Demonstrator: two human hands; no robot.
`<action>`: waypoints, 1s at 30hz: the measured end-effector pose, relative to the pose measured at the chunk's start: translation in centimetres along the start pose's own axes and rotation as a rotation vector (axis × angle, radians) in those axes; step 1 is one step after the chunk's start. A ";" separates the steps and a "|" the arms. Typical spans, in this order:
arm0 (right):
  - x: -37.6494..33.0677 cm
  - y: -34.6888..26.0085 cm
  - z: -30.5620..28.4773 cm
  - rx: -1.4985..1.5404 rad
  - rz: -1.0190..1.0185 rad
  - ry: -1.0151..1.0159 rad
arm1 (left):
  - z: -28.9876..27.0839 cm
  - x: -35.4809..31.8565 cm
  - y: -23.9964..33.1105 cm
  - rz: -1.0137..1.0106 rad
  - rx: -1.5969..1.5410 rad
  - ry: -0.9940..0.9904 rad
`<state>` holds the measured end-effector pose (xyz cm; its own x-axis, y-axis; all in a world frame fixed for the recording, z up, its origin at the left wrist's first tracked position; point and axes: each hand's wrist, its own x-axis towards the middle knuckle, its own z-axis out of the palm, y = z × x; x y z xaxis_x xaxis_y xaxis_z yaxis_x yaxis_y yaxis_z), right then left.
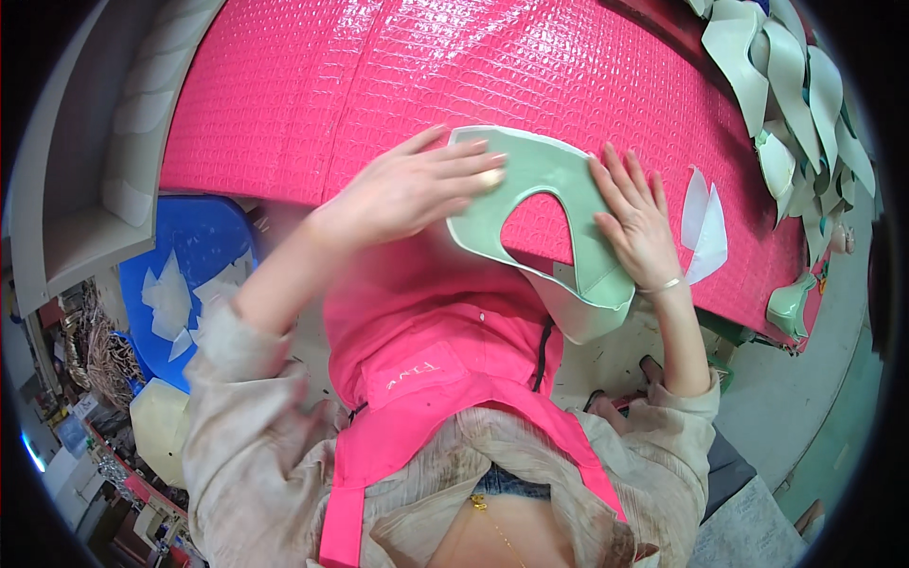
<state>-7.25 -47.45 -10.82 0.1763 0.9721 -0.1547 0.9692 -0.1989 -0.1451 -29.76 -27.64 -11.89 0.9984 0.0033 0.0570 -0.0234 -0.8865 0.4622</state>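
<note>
A pale green leather-like panel (559, 170) with white edging lies on the pink table covering (398, 85), at its near edge. It has a rounded cut-out in the middle, and its lower part curls up and overhangs the edge. My left hand (412, 185), slightly blurred, has its fingers stretched over the panel's left side. A small cream spot shows at its fingertips; I cannot make out what it is. My right hand (636, 220) lies flat with fingers spread on the panel's right side.
White pointed sheet pieces (703, 227) lie right of my right hand. Several curved pale green pieces (791, 85) are piled at the far right. On the left stand a grey shelf (71, 142) and a blue chair (204, 227) holding translucent scraps (169, 298).
</note>
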 end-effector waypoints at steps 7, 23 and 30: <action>-2.4 -5.2 -6.8 0.531 -0.142 0.122 | 0.3 -0.7 1.6 0.053 -0.066 0.161; 4.0 -8.4 -6.4 0.586 0.044 0.395 | -1.1 3.9 2.7 -0.512 -1.760 0.770; 6.7 -9.3 -4.8 0.756 0.083 0.159 | -1.9 5.2 2.9 -0.532 -1.736 1.009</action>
<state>-14.31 -38.49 -5.82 0.3211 0.9451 -0.0608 0.5816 -0.2474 -0.7750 -24.76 -29.30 -8.59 0.5651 0.7842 -0.2564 -0.4229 0.5422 0.7261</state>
